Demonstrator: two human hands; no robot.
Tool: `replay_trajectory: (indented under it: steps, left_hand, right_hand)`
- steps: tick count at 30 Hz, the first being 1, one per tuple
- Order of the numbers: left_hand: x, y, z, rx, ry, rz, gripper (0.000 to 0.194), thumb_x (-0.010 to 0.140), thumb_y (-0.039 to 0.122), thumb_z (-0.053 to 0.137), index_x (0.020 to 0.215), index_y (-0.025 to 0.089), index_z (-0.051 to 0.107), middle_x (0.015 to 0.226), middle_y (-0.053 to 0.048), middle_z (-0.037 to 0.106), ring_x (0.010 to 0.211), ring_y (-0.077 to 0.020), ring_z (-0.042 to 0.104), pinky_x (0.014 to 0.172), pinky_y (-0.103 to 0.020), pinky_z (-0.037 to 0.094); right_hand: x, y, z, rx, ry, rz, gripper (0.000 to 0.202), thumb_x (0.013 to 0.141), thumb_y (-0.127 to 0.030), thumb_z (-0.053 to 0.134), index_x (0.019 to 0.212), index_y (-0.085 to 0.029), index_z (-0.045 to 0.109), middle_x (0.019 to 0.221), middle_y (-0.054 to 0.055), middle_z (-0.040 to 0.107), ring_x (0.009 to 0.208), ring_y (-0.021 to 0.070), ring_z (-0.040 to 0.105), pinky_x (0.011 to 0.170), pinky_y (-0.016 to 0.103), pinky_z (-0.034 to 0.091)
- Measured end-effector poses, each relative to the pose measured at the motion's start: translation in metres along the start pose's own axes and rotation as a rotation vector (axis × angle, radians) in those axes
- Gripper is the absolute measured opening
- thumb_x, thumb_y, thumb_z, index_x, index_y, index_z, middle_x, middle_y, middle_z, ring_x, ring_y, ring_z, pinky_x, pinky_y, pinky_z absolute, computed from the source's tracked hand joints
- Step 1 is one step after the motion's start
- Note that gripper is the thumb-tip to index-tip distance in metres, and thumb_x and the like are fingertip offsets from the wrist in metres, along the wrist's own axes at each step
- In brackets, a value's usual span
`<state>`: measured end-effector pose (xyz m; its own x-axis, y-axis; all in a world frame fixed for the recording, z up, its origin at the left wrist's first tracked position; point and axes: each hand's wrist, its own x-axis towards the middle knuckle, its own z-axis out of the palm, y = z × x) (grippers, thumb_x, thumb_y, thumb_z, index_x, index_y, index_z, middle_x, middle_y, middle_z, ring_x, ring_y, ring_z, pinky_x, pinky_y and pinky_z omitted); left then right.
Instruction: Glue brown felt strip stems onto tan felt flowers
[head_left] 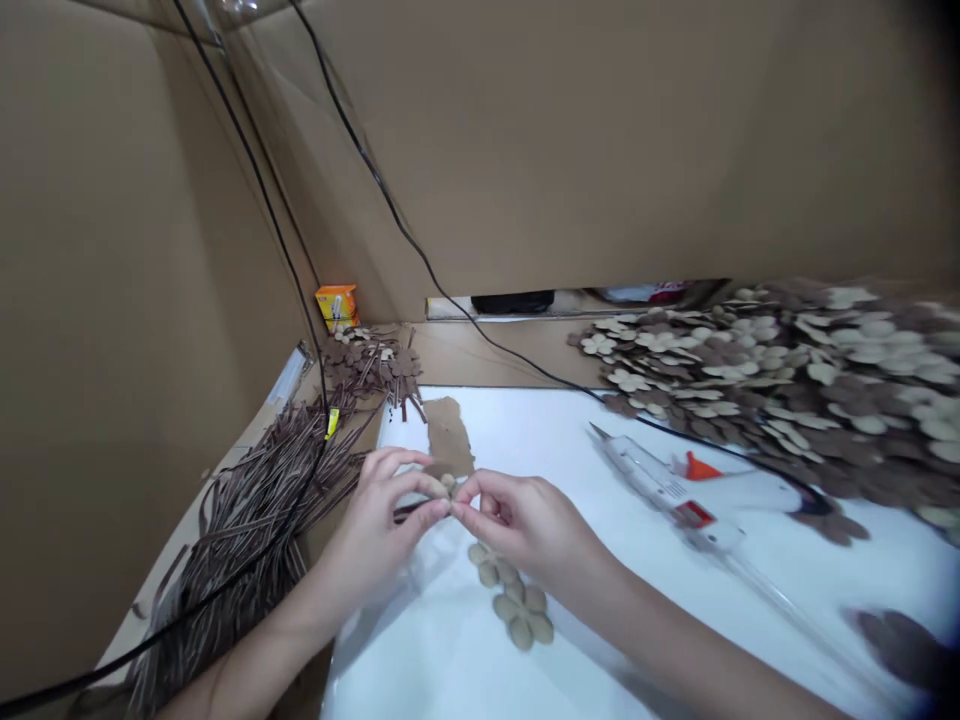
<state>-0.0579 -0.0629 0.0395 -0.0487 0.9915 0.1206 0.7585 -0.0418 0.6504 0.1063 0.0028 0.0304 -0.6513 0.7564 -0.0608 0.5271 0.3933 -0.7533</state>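
Observation:
My left hand and my right hand meet over the white table, fingertips pinched together. Between them is a small beige flower cutout, mostly covered by the fingers. A dark strip seems to lie under the left fingers, but its detail is hidden. Just below the right hand lie two more beige flower cutouts: one partly behind the hand, the other flat on the table. A torn piece of brown cardboard sits right beyond the fingertips.
A white glue gun with a clear glue stick lies at right. Behind it spreads a large heap of flower cutouts. Brown strips pile up at left, near an orange box. A black cable crosses the cardboard walls.

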Motion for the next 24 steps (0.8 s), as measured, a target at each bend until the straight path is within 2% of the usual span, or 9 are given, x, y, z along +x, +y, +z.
replay_trajectory:
  steps: [3, 6, 11, 14, 18, 21, 24]
  left_hand:
    - [-0.001, 0.007, -0.002, -0.156, -0.108, -0.069, 0.014, 0.079, 0.026, 0.057, 0.070, 0.021, 0.067, 0.103, -0.005, 0.063, 0.103, -0.0203, 0.049, 0.091, -0.034, 0.036]
    - [-0.006, 0.012, 0.003, -0.242, -0.151, -0.086, 0.014, 0.077, 0.025, 0.058, 0.067, 0.020, 0.066, 0.097, -0.004, 0.065, 0.101, -0.0200, 0.052, 0.090, -0.032, 0.033]
    - [-0.023, 0.020, 0.020, -0.255, -0.178, -0.118, 0.020, 0.079, 0.032, 0.054, 0.067, 0.018, 0.061, 0.082, -0.002, 0.064, 0.086, -0.0172, 0.053, 0.074, -0.026, 0.036]
    - [-0.032, 0.024, 0.031, -0.282, -0.141, -0.163, 0.018, 0.079, 0.032, 0.053, 0.071, 0.017, 0.060, 0.073, 0.000, 0.060, 0.074, -0.0149, 0.050, 0.065, -0.024, 0.035]
    - [-0.037, 0.026, 0.044, -0.498, -0.158, -0.248, 0.024, 0.079, 0.035, 0.052, 0.067, 0.015, 0.056, 0.065, 0.000, 0.056, 0.064, -0.0126, 0.048, 0.060, -0.023, 0.035]
    - [-0.036, 0.023, 0.051, -0.616, -0.175, -0.276, 0.027, 0.079, 0.038, 0.052, 0.065, 0.015, 0.052, 0.062, 0.001, 0.053, 0.061, -0.0117, 0.048, 0.059, -0.022, 0.035]
    - [-0.035, 0.018, 0.056, -0.601, -0.164, -0.297, 0.028, 0.077, 0.039, 0.055, 0.064, 0.015, 0.050, 0.059, 0.003, 0.049, 0.057, -0.0102, 0.045, 0.056, -0.022, 0.034]
  right_hand:
    - [-0.012, -0.006, -0.005, 0.013, 0.002, -0.022, 0.015, 0.078, -0.035, 0.052, 0.078, -0.024, 0.063, 0.051, -0.006, 0.051, 0.048, 0.0096, 0.046, 0.047, 0.019, 0.029]
    - [-0.023, -0.004, -0.006, 0.059, -0.010, 0.002, 0.017, 0.077, -0.036, 0.053, 0.078, -0.023, 0.064, 0.052, -0.006, 0.053, 0.048, 0.0098, 0.047, 0.046, 0.018, 0.030]
    - [-0.035, 0.012, 0.000, 0.174, -0.068, 0.041, 0.019, 0.078, -0.035, 0.052, 0.074, -0.021, 0.062, 0.052, -0.004, 0.057, 0.048, 0.0105, 0.053, 0.044, 0.018, 0.033]
    - [-0.040, 0.020, 0.004, 0.276, -0.103, 0.066, 0.019, 0.078, -0.035, 0.051, 0.076, -0.019, 0.061, 0.055, -0.003, 0.061, 0.048, 0.0112, 0.057, 0.044, 0.018, 0.035]
    - [-0.046, 0.023, 0.006, 0.424, -0.145, 0.101, 0.018, 0.079, -0.034, 0.050, 0.076, -0.018, 0.059, 0.052, -0.004, 0.060, 0.045, 0.0115, 0.058, 0.044, 0.019, 0.039]
    - [-0.049, 0.024, 0.007, 0.418, -0.109, 0.107, 0.018, 0.079, -0.033, 0.050, 0.076, -0.018, 0.059, 0.052, -0.004, 0.059, 0.046, 0.0117, 0.059, 0.045, 0.019, 0.039]
    - [-0.050, 0.026, 0.008, 0.361, -0.062, 0.111, 0.019, 0.079, -0.034, 0.050, 0.075, -0.018, 0.061, 0.056, -0.002, 0.062, 0.047, 0.0114, 0.057, 0.045, 0.019, 0.038]
